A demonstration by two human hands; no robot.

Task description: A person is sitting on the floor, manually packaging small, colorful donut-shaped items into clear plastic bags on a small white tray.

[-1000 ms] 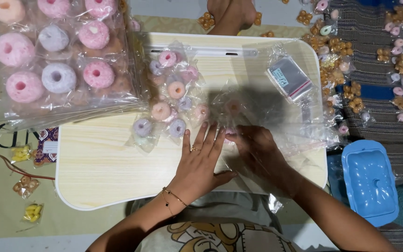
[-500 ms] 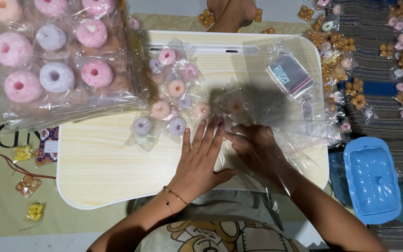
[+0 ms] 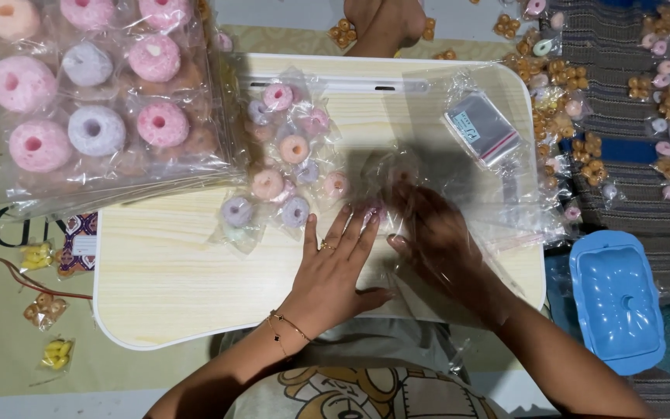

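Two hands meet low on the pale wooden table (image 3: pixel 195 287), which carries everything that matters: a big clear pack of pink, lilac and peach rings (image 3: pixel 94 101) overhangs its far left corner, a scatter of small bagged rings (image 3: pixel 284 174) lies mid-table, a flat stack of empty sleeves (image 3: pixel 481 128) sits toward the far right, and a blue lidded box (image 3: pixel 620 299) rests off the table's right edge. The thing being worked is a clear bag (image 3: pixel 397 194), wide and crinkled, spread flat just beyond both hands with its long side running left to right across the table. The right hand (image 3: pixel 436 240) lies under or inside the film, blurred, so I cannot tell whether its grip is closed on anything or merely pushing in. The left hand (image 3: pixel 333 268) is flat and spread, palm down, holding nothing, its fingertips (image 3: pixel 366 221) pressing the bag's near left edge beside a small pink piece (image 3: pixel 372 211). The right hand is nearer the bag's middle; the left only pins the edge. Against the earlier frames, the left hand stays planted in much the same spot, while the right has shifted a little and gone blurry beneath the film, and the bag looks spread wider to the right.
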